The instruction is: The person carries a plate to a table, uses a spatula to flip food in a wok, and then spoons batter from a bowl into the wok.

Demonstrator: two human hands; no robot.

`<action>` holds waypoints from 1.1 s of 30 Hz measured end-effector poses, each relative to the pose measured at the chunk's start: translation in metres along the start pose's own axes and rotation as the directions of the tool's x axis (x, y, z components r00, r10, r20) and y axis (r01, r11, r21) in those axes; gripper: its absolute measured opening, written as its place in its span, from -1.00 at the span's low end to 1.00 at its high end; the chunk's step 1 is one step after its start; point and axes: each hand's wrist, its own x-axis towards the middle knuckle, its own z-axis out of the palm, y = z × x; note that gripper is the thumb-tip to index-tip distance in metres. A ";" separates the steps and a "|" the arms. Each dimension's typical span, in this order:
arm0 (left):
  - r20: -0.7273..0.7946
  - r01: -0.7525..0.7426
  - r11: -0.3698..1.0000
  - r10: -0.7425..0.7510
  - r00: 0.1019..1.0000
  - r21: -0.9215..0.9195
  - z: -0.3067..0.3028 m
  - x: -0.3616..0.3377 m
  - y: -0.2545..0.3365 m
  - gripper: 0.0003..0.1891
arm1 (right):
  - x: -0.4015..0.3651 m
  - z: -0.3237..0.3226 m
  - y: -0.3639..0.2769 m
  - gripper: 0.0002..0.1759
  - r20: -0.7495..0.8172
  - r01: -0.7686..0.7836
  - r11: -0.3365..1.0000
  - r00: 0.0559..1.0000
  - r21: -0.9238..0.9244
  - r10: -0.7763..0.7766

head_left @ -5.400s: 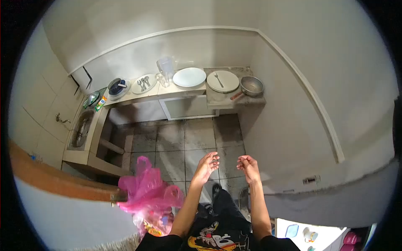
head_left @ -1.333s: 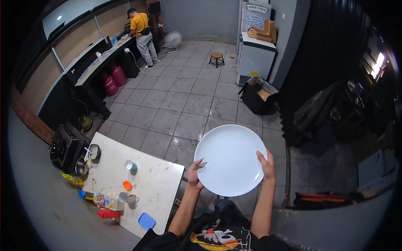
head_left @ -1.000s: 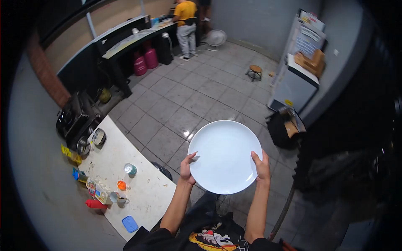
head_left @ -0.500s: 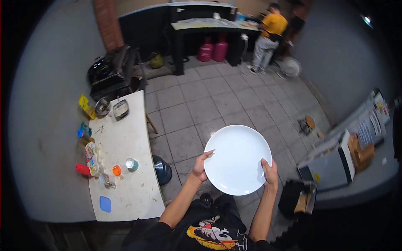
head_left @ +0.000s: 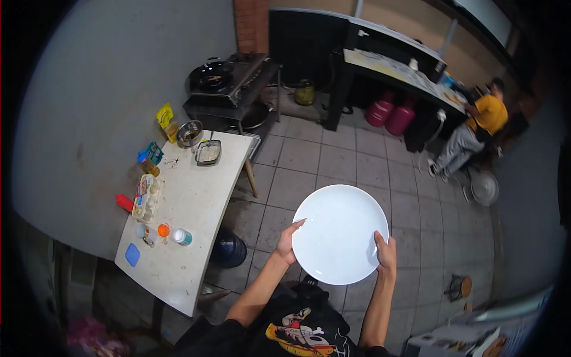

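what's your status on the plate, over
Left hand and right hand both gripping white plate by its rim, over tiled floor. White table off left, another person far right.

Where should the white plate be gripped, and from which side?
Take the white plate by its rim, at opposite edges, coming in from left and right. It is wide, round and shallow with no handle, face up, so likely only the thin edge offers purchase. The left hand and right hand pinch it just there.
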 end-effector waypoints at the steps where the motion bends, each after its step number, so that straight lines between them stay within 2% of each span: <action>1: -0.010 -0.037 0.999 0.037 0.999 -0.010 0.007 0.015 0.006 -0.53 | 0.027 0.007 -0.012 -0.64 0.035 -0.012 0.999 0.999 -0.032 0.013; 4: -0.111 -0.160 0.987 0.157 0.981 -0.018 0.010 0.034 0.014 -0.54 | 0.085 0.034 -0.035 -0.65 0.130 -0.090 0.994 0.987 -0.066 0.098; 8: -0.190 -0.322 0.947 0.312 0.931 -0.023 -0.002 0.069 0.047 -0.54 | 0.157 0.074 -0.032 -0.65 0.305 -0.079 0.992 0.946 -0.099 0.105; 11: -0.228 -0.383 0.924 0.368 0.901 -0.022 -0.009 0.097 0.074 -0.54 | 0.202 0.106 -0.028 -0.64 0.345 -0.076 0.989 0.931 -0.124 0.115; 15: -0.274 -0.441 0.897 0.425 0.863 0.002 -0.019 0.158 0.121 -0.55 | 0.275 0.150 -0.030 -0.63 0.310 -0.113 0.985 0.939 -0.129 0.148; 20: -0.272 -0.351 0.936 0.344 0.899 0.024 -0.029 0.243 0.189 -0.58 | 0.350 0.192 -0.055 -0.63 0.179 -0.100 0.987 0.976 -0.126 0.122; 22: -0.236 -0.314 0.949 0.311 0.921 0.028 -0.024 0.278 0.217 -0.58 | 0.384 0.200 -0.065 -0.64 0.237 -0.064 0.990 0.967 -0.129 0.093; 25: -0.180 -0.255 0.967 0.249 0.952 -0.008 -0.013 0.320 0.252 -0.58 | 0.416 0.214 -0.083 -0.63 0.174 -0.077 0.984 0.979 -0.159 0.104; 27: -0.231 -0.238 0.971 0.239 0.943 0.033 -0.011 0.348 0.271 -0.57 | 0.441 0.224 -0.089 -0.63 0.134 -0.093 0.985 0.985 -0.146 0.112; 29: -0.219 -0.189 0.981 0.192 0.957 0.035 -0.007 0.375 0.289 -0.56 | 0.466 0.227 -0.088 -0.63 0.106 -0.111 0.982 0.986 -0.150 0.128; 33: -0.179 -0.154 0.986 0.162 0.970 0.061 -0.006 0.446 0.326 -0.52 | 0.539 0.244 -0.084 -0.64 0.057 -0.047 0.984 0.997 -0.174 0.058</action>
